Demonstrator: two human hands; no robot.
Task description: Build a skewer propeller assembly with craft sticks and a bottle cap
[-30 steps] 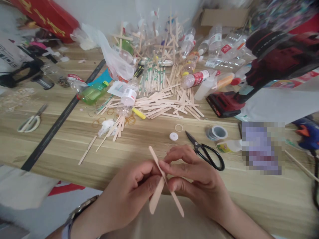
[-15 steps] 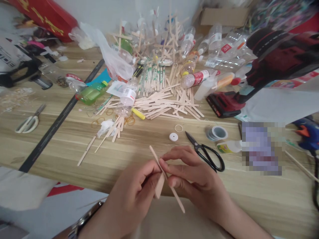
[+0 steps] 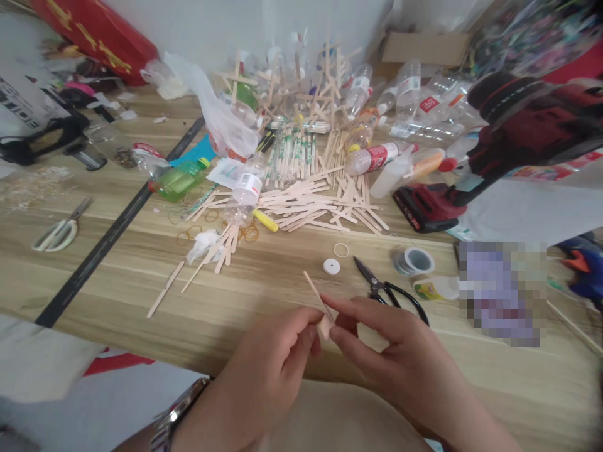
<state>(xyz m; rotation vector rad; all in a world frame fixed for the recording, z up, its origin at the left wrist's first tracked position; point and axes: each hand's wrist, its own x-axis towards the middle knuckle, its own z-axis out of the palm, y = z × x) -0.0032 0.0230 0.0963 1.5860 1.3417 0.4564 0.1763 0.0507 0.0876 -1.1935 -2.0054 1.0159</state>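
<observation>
Looking down on wooden table [image 3: 254, 270], spanning most of frame. Holding left hand [image 3: 268, 351] nearly closed at lower centre, pinching short-looking stick [image 3: 325, 328] between thumb and forefinger. Holding right hand [image 3: 393, 333] half-curled just right of that, pinching slanting stick [image 3: 314, 290] between thumb and forefinger. Finding both sticks just below centre of frame, meeting near fingertips; not telling whether fastened together.

Judging by look: handling as flat bare wood, being very light, fairly stiff lengthwise, dry rather than slippery, probably snapping if bent hard across the thin way. Favouring a thumb-and-forefinger pinch on the flat faces near mid-length, pressing lightly.

Turning to writing, biggest lettering first. Spotting gold characters on red sheet [image 3: 106, 41], upper left, too blurred for reading. Seeing black capitals on white bag [image 3: 19, 110], left edge, lying sideways, not making out a word. Catching green print on wrapped sticks [image 3: 294, 150], upper centre, unreadable. Noting yellow-green label [image 3: 426, 290] at right, giving no legible word. Seeing white marks on red label [image 3: 429, 105], upper right, not resolving. Finding tiny pale print on drill battery [image 3: 424, 210], right side, equally illegible.
</observation>
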